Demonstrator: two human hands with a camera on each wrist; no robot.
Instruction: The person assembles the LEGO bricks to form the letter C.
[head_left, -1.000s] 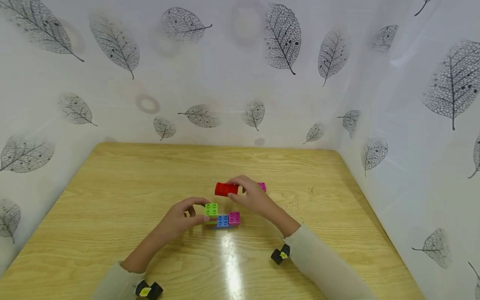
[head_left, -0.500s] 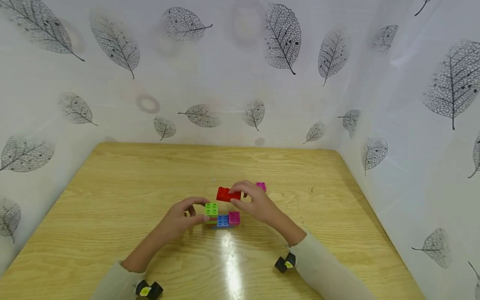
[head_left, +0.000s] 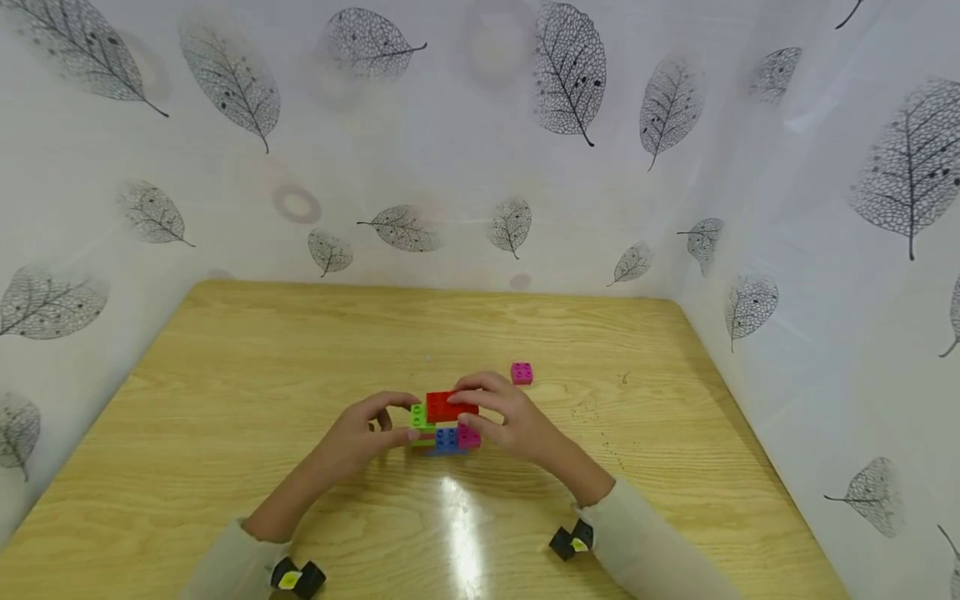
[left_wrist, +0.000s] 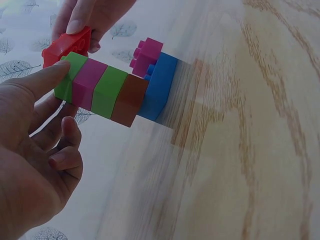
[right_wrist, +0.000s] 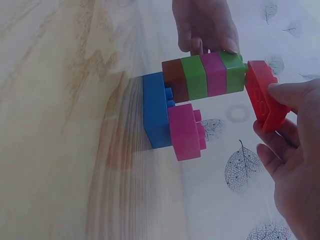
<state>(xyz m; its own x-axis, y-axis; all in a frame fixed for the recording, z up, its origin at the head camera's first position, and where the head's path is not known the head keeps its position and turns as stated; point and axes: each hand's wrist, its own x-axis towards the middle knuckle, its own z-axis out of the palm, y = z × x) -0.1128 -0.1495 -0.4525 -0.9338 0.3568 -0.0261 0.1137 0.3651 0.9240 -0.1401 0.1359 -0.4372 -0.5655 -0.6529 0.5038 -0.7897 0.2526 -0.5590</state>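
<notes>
On the table stands a toy building-brick build: a long blue brick (left_wrist: 160,87) at the bottom, with a pink brick (right_wrist: 185,132) on one end. On its other end a column rises from a brown brick (right_wrist: 175,77) through green and pink to a top green brick (right_wrist: 233,72). My left hand (head_left: 352,433) pinches the column near its top, thumb on the green brick. My right hand (head_left: 510,417) grips a red brick (right_wrist: 262,95) between thumb and fingers. One end of it is at the top green brick's studs, slightly tilted; whether they touch I cannot tell.
A loose pink brick (head_left: 522,372) lies on the wooden table (head_left: 300,333), beyond the right hand. A leaf-patterned white cloth (head_left: 465,125) rises behind and beside the table. Each wrist wears a small black camera, such as the left one (head_left: 297,579).
The right hand has brought the red brick nearer to me and leftward, so that it now partly covers the top green brick. The left hand has kept its place on the column.
</notes>
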